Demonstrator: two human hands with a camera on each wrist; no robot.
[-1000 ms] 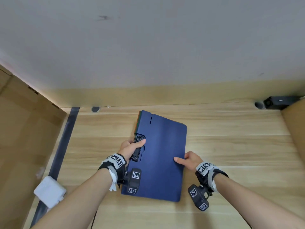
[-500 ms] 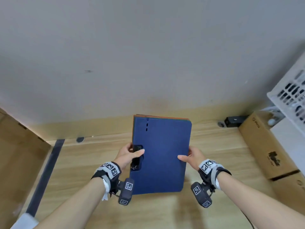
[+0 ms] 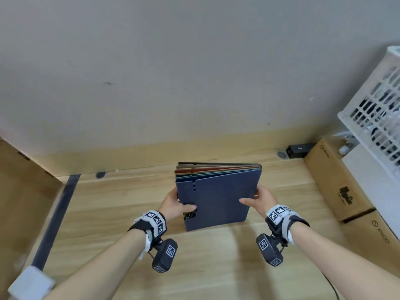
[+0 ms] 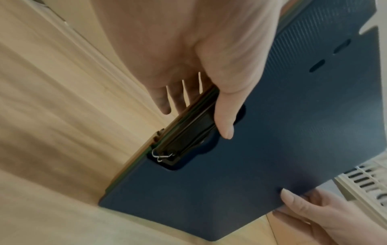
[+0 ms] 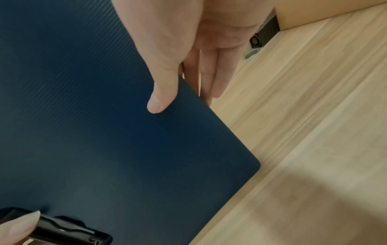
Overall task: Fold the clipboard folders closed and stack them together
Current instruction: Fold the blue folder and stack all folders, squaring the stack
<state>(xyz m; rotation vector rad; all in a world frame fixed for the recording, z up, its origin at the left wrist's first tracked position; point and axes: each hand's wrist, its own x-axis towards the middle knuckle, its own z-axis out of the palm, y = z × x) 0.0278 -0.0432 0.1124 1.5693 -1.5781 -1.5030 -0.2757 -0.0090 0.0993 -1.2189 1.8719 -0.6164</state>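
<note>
You've got the closed folders (image 3: 216, 202) stacked and tilted up off the desk, navy one facing you, orange and green edges fanned behind.

The folder stack (image 3: 216, 202) hides both hands' fingers behind it.

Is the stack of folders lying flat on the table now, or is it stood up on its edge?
Stood up. The stack of folders is tilted up, its coloured top edges fanned, with the left hand and right hand gripping its sides.
</note>
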